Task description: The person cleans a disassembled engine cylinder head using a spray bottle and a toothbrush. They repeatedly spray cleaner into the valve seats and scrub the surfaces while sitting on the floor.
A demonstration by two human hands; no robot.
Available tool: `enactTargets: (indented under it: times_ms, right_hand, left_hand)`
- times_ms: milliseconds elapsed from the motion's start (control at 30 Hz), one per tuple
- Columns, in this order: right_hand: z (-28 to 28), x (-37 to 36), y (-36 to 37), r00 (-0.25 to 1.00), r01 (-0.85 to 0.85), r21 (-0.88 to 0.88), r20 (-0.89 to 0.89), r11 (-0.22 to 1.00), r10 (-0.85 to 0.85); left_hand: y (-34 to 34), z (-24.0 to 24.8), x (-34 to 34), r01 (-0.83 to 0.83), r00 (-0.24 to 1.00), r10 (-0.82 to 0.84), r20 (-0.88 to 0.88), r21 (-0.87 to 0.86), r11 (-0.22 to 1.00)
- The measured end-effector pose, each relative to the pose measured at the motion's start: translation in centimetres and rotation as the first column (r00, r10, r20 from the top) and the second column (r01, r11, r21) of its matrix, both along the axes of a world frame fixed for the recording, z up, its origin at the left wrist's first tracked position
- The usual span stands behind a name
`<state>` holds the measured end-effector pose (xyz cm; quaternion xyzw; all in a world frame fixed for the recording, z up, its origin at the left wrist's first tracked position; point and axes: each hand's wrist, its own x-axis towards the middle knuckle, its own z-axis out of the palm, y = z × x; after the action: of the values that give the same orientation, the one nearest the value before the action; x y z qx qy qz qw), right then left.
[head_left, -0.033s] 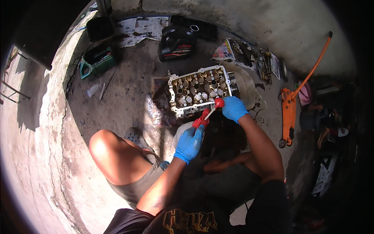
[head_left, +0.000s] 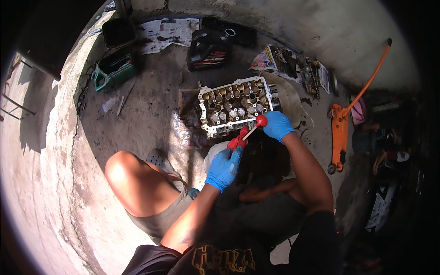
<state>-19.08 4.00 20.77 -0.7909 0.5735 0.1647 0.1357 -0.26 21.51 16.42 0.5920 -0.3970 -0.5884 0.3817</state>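
Note:
My left hand [head_left: 222,169], in a blue glove, is closed on a crumpled-looking red piece [head_left: 239,139], perhaps a rag. From that piece a thin pale rod [head_left: 250,132] slants up to a red ball-shaped end [head_left: 261,120]. My right hand [head_left: 278,125], also gloved in blue, is at the red ball; its fingers are partly hidden behind the ball and glove. Just beyond both hands lies an engine cylinder head [head_left: 235,101], its bores and oily cavities facing up. A pale rounded object [head_left: 214,153] shows behind my left hand.
A black oil jug [head_left: 208,51] and a cut-open green jug [head_left: 114,71] stand at the back. Newspaper with metal parts [head_left: 309,75] lies at the far right. An orange floor jack [head_left: 339,133] stands right, its long handle leaning up. Concrete wall [head_left: 321,27] closes the far side.
My right hand and the red ball have shifted slightly to the right. The pale rod shows a little more between my hands. My left hand has barely moved.

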Motion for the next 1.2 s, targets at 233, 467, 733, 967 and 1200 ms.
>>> enactTargets:
  times_ms: [233,467,733,967,1200]
  right_hand:
    - [0.6,-0.2,-1.0,0.984,-0.176,-0.113,-0.011,0.978,0.176]
    - [-1.8,2.0,-0.2,0.966,-0.117,-0.127,-0.243,0.985,0.084]
    - [-0.7,2.9,-2.1,0.934,-0.287,0.131,-0.181,0.949,0.308]
    - [-3.2,0.1,0.6,0.998,0.044,-0.089,0.049,0.995,-0.040]
    - [-8.0,1.4,-0.6,0.996,0.066,-0.063,-0.056,0.996,-0.070]
  left_hand:
    - [-0.8,1.4,0.1,0.100,0.978,-0.089,0.191,-0.050,0.994]
    - [-0.7,2.6,0.1,0.083,0.980,-0.070,0.186,-0.065,0.994]
    - [-1.0,2.1,0.1,0.012,0.987,-0.005,0.163,-0.044,0.999]
    - [-1.0,2.2,0.7,0.011,0.981,-0.019,0.192,0.045,0.999]
    - [-0.8,2.1,0.3,-0.033,0.985,0.033,0.168,-0.007,0.999]
